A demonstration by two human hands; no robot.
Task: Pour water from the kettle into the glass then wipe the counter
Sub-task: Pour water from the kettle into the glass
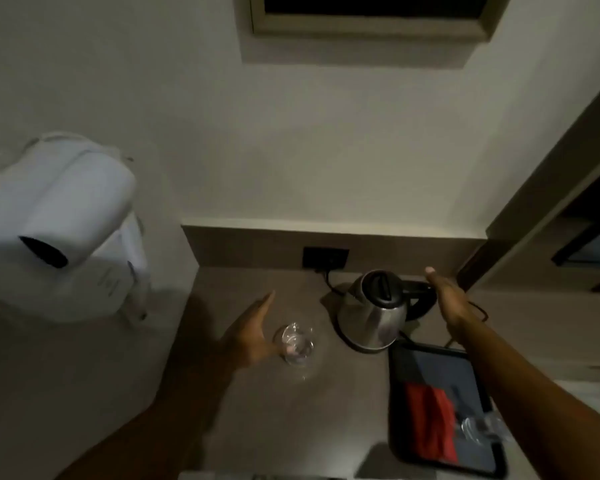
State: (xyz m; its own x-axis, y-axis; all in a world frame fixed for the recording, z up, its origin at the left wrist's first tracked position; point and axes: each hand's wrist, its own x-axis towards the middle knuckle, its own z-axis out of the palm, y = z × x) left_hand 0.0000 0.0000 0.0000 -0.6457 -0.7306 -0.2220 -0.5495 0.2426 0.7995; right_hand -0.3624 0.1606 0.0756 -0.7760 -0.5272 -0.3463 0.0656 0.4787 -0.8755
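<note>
The open right hand (pixel 445 299) reaches beside the electric kettle (pixel 374 311) handle, gripping nothing. The left hand (pixel 253 337), open, steadies the glass (pixel 295 344). Next: close on the handle

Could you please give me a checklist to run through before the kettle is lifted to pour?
1. Clear drinking glass upright on the brown counter: ok.
2. Left hand steadying the glass: ok, thumb touches it.
3. Right hand gripping the steel kettle by its black handle: not ok, open beside it.
4. Kettle lid closed: ok.
5. Water in kettle: cannot tell.
6. Red cloth ready on the black tray: ok.
</note>
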